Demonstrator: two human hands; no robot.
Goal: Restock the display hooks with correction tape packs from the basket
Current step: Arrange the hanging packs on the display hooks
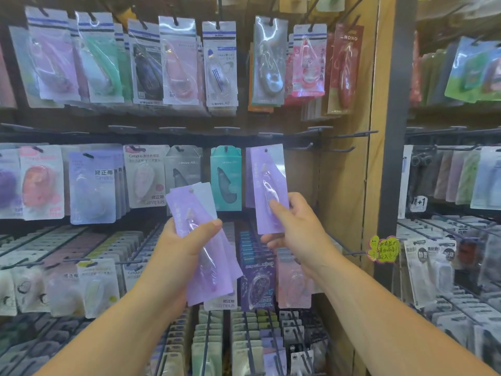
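Fingers (pixel 167 229) of the left hand (pixel 187 245) clenched round a fanned stack of purple packs (pixel 208 275), thumb laid across the front. Stack tilted, tops leaning left, held low in front of the display and overlapping a grey pack (pixel 184 169) behind it.

Fingers of the right hand (pixel 296 226) grasping a single purple pack (pixel 267 172), thumb pressed on its clear blister, the others tucked behind its lower edge. Pack nearly upright, raised to the middle row just right of a teal pack (pixel 225 180), punched hole at the top up at hook height. Threaded on or merely held against the row: cannot tell. Edge of another purple pack just visible behind it on the left.

Two hands near each other but apart, the right one higher.

To the right of the raised pack, bare hooks (pixel 352 134) jutting out in front of a wooden panel (pixel 349 199). On that panel, lower down, a yellow-green note (pixel 383 248) with handwriting too small to read.

Above, a top row of hanging packs (pixel 177 61) in lilac, green, black, pink and red. Below the hands, rows of small carded items (pixel 244 340) on long pegs, blurred
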